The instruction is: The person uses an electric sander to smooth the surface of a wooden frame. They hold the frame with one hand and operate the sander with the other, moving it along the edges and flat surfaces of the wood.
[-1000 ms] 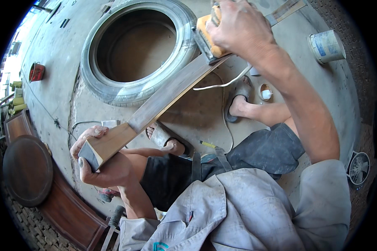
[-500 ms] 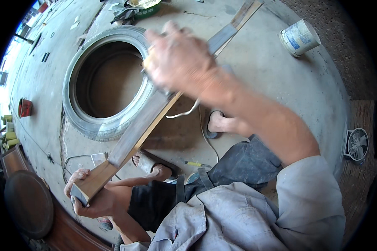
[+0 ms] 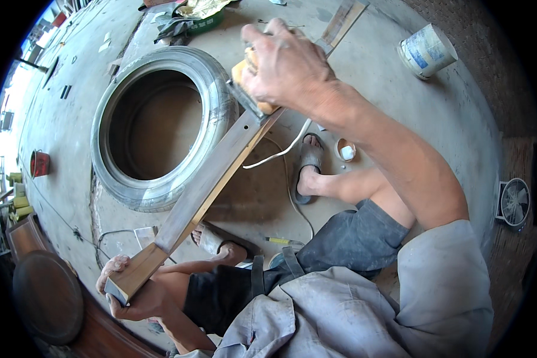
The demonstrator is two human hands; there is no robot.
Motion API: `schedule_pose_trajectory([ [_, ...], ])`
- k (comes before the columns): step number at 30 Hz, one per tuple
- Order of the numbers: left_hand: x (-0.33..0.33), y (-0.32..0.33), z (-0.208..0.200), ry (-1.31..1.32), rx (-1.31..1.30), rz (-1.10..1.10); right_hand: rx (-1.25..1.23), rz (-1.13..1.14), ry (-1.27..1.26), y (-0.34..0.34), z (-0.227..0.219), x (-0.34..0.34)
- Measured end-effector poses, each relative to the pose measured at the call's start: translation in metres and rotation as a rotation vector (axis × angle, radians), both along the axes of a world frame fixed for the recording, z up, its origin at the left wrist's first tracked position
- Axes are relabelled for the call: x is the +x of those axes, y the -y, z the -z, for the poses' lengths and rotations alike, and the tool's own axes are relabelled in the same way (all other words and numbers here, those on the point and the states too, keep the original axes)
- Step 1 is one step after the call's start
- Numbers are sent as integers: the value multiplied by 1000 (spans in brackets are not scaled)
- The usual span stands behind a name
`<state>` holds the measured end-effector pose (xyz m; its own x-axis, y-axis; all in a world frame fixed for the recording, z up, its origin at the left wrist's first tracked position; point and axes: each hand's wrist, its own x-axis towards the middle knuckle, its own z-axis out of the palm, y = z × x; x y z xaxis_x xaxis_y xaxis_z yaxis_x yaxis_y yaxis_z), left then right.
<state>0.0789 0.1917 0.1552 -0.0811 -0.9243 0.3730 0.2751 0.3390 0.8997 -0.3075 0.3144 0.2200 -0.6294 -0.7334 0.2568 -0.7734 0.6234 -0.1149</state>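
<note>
A long wooden beam (image 3: 210, 186) slants across my front, its near end bare and brown, its middle greyish. My left hand (image 3: 128, 286) grips the near end from beneath, fingers wrapped round it. Farther up the beam, my right hand (image 3: 289, 68) is closed over a yellow electric sander (image 3: 240, 70). The sander's flat dark base (image 3: 244, 100) lies against the beam's upper face. A white cord (image 3: 280, 156) hangs below the right hand and forearm. Next to the sander's base, a small dark hole shows in the wood. My right palm and part of the tool are hidden.
A large tyre (image 3: 110, 173) lies flat under the beam's left side. At the far right stands a white bucket (image 3: 428, 51); a small bowl (image 3: 345, 149) sits by my foot. A fan (image 3: 513, 201) is at right, a red bucket (image 3: 39, 163) at left, dark round wood (image 3: 48, 295) lower left.
My right hand has slid the sander farther up the beam, away from me. The small hole and bowl have come into sight. My left hand keeps its grip on the near end.
</note>
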Motion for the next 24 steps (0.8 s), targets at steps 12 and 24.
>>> schedule_pose_trajectory([
  [12, -9, -44, -41, 744, -872, -342, 45, 79, 45, -7, -6, -46],
  [24, -110, -83, 35, 1325, -690, 270, 78, 92, 35, -9, -2, -70],
])
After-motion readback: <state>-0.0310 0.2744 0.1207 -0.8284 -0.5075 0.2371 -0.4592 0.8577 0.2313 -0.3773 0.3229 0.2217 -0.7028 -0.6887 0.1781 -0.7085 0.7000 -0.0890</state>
